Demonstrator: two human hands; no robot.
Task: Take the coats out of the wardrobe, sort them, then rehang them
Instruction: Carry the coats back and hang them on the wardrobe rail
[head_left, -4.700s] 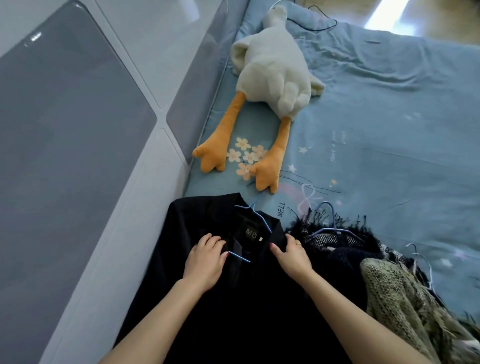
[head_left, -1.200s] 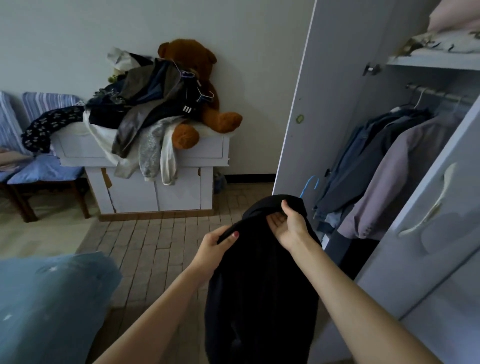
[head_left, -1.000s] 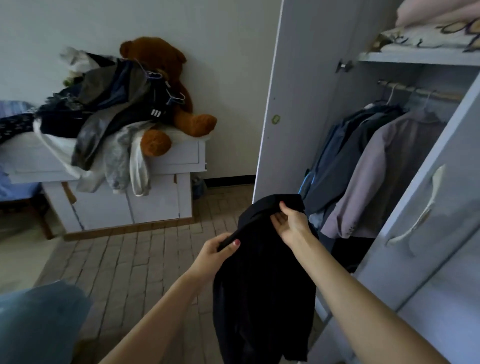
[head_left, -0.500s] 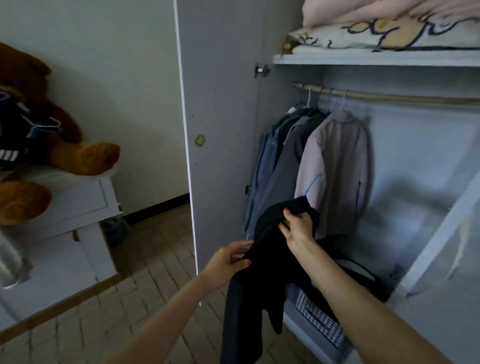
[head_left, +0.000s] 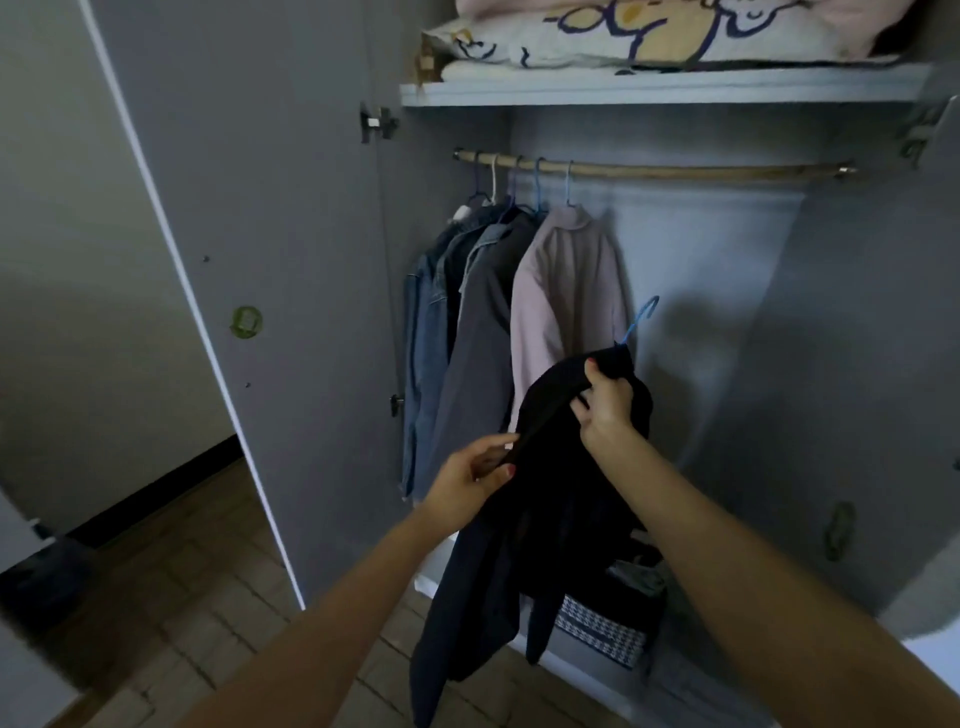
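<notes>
Where the left third of the frame begins, the open wardrobe door (head_left: 270, 260) stands edge-on, a round greenish mark on its inner face, with brick-patterned floor (head_left: 171, 597) at the lower left; just right of the door, in the upper middle, a wooden rail (head_left: 675, 170) runs across the wardrobe, and at its left end hang a denim jacket (head_left: 423, 338), a grey coat (head_left: 480, 332) and a pink coat (head_left: 566, 291), packed side by side and touching; above the rail, a shelf (head_left: 649, 88) at the top of the frame carries folded patterned bedding (head_left: 649, 31); in the lower middle, the left hand (head_left: 470, 480) pinches a fold of the black coat (head_left: 530, 519) between thumb and fingers; slightly higher and to the right, the right hand (head_left: 605, 402) grips the coat's collar, fingers curled into the cloth; a blue hanger hook (head_left: 641, 317) sticks up out of the collar, well below the rail and just right of the pink coat; the black coat hangs from both hands in front of the wardrobe opening, its hem reaching the bottom of the frame; behind it on the wardrobe floor sits a checked basket (head_left: 597, 626); at the right edge, the other door (head_left: 914, 597) shows only in part.
</notes>
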